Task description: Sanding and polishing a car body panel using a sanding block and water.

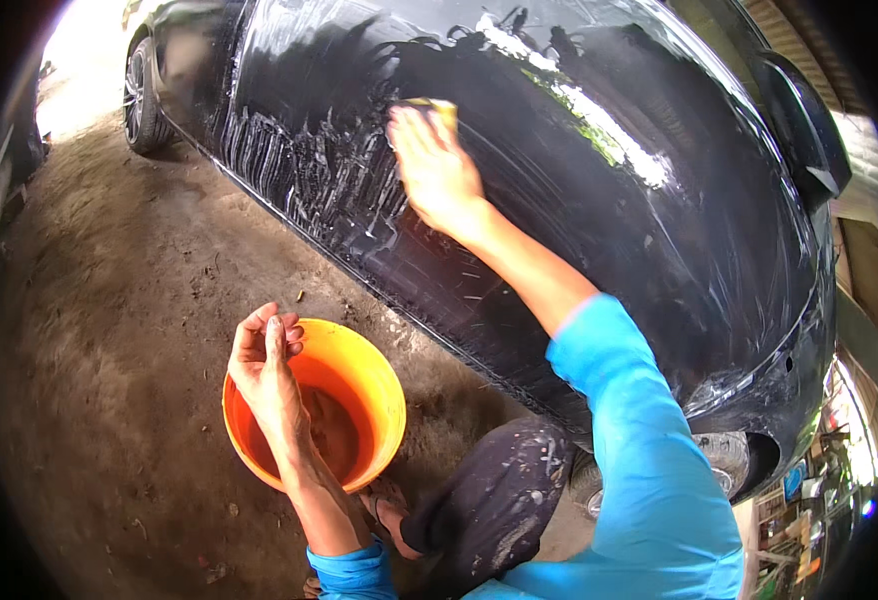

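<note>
My right hand (434, 175) lies on the side of a black car (579, 250), reaching up and away from me. Under its fingers is a yellow sponge (445, 108) with a dark part, pressed to the door and mostly hidden by the hand. Wet, whitish streaks run down the panel to the left of it. My left hand (267, 355) hangs over an orange-yellow bucket (384, 400), fingers loosely bent, with nothing visible in them. Murky brownish liquid (337, 435) shows inside the bucket.
The bucket stands on a bare dirt floor (119, 380) beside my foot (391, 515). A side mirror (804, 130) juts out at the upper right. One car wheel (147, 100) is at the far left; another (724, 455) is by my right elbow. Assorted clutter (804, 520) fills the lower right.
</note>
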